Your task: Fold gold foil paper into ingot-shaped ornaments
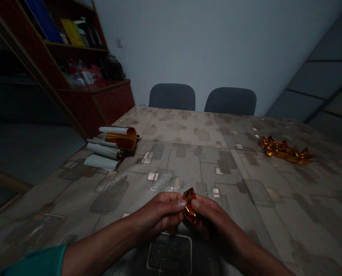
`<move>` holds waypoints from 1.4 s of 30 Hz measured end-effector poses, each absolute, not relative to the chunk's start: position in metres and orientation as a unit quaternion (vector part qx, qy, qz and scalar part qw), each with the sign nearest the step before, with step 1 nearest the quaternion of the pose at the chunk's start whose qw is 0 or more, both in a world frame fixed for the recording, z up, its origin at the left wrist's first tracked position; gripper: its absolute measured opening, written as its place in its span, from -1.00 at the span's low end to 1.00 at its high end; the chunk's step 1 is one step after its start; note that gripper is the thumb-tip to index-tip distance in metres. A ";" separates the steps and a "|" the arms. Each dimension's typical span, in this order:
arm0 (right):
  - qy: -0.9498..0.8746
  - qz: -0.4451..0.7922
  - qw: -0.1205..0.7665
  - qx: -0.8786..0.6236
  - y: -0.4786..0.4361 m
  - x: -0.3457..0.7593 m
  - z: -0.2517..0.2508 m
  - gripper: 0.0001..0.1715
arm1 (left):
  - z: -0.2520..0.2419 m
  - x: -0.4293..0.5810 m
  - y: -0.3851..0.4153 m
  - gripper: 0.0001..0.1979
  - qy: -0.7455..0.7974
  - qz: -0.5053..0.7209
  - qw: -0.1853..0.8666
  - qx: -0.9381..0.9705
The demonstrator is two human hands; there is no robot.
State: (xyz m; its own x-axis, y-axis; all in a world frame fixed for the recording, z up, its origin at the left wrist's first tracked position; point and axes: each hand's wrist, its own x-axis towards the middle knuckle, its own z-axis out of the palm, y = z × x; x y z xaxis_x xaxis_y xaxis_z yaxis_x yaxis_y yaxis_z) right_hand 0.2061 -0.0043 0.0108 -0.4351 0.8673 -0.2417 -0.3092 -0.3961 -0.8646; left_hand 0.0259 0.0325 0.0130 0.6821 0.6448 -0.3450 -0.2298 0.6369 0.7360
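We are pinching a crumpled piece of gold foil [189, 206] between our left hand [159, 214] and right hand [209, 219]. Both hands are closed firmly around it, with the fingers curled and the thumbs pressing in from either side, so the foil is sitting between them, just above the near part of the table [188, 130]. A teal sleeve [35, 262] is covering our left arm at the bottom edge of the view.

The table's beige and grey patterned surface is stretching away from us. Well off to the right, a loose heap of gold foil pieces [284, 150] is lying on it. To the left, a roll of orange-gold foil [121, 138] is resting beside white paper rolls and sheets [101, 161]. Beyond the table, two dark chairs [172, 97] are standing before a pale wall [205, 42], and a red-brown wooden cabinet [113, 101] is rising on the left, with books [42, 21] on its shelves.
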 end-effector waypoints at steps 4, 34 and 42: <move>-0.422 0.701 0.430 -0.382 -0.004 0.208 0.011 -0.51 | 0.007 0.027 0.033 -0.65 0.306 0.310 0.859 0.270; -0.648 0.442 0.364 -0.502 0.003 0.221 0.038 -0.70 | 0.024 0.026 0.028 -0.65 0.391 0.347 0.623 0.582; -0.787 0.179 0.436 -0.398 0.001 0.226 0.049 -0.86 | 0.017 0.029 0.027 -0.66 0.407 0.386 0.618 0.552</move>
State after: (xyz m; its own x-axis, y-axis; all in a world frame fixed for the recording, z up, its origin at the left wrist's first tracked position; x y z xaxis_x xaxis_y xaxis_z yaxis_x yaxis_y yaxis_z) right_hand 0.2258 0.0014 0.0493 -0.3025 0.7833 0.5431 0.4707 0.6183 -0.6294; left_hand 0.0286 0.0274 0.0166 0.3712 0.9254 -0.0766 -0.0282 0.0937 0.9952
